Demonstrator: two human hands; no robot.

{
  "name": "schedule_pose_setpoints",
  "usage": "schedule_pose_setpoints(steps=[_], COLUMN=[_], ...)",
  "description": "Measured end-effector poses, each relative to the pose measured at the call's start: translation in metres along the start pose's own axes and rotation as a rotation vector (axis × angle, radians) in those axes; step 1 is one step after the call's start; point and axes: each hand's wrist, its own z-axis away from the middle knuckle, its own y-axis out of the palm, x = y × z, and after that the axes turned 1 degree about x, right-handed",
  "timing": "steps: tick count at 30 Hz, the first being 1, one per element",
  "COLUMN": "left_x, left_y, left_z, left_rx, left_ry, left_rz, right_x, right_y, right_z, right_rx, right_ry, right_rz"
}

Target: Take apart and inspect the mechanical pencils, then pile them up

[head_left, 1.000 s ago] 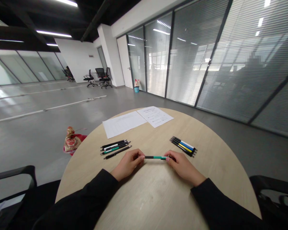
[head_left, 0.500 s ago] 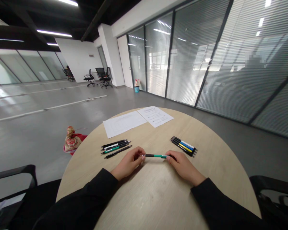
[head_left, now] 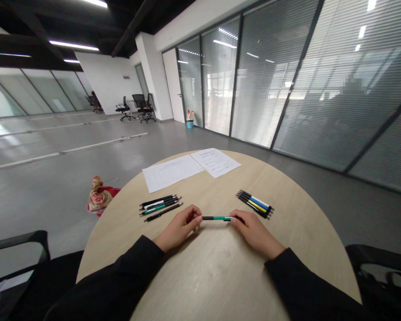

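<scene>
A green and black pen [head_left: 218, 218] lies level between my two hands, just over the tabletop. My left hand [head_left: 183, 225] pinches its tip end between thumb and fingers, covering the tip. The other end is gripped by my right hand [head_left: 252, 229], whose fingers hide that end. Left of my hands, several pens [head_left: 159, 207], black, white and green, lie roughly side by side, one black pen [head_left: 163, 212] a little apart. To the right, a tight row of pens [head_left: 255, 203] shows white, blue and yellow barrels, with black ends.
The round wooden table [head_left: 217, 276] carries two printed sheets [head_left: 173, 171] at its far side. Office chairs stand at the left [head_left: 43, 249] and right [head_left: 381, 258] edges. A red and beige bundle [head_left: 102, 196] sits beyond the table's left rim.
My left fingers have slid slightly along the pen, now covering the silver tip that showed before. My right hand keeps its grip; the other pens lie as they were.
</scene>
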Motion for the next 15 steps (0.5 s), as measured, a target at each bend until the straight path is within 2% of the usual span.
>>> schedule_pose_setpoints(steps=[3, 8, 15], left_x=[0.003, -0.005, -0.008], left_y=[0.0, -0.002, -0.003], left_z=[0.0, 0.002, 0.002], left_rx=[-0.011, -0.039, 0.008], left_ry=[0.024, 0.029, -0.02], left_rz=[-0.012, -0.136, -0.176], right_x=[-0.001, 0.001, 0.0], right_y=[0.0, 0.0, 0.0], right_z=[0.0, 0.0, 0.0], right_rx=[0.002, -0.002, 0.0], right_ry=[-0.001, 0.004, -0.008], right_rz=[0.001, -0.007, -0.014])
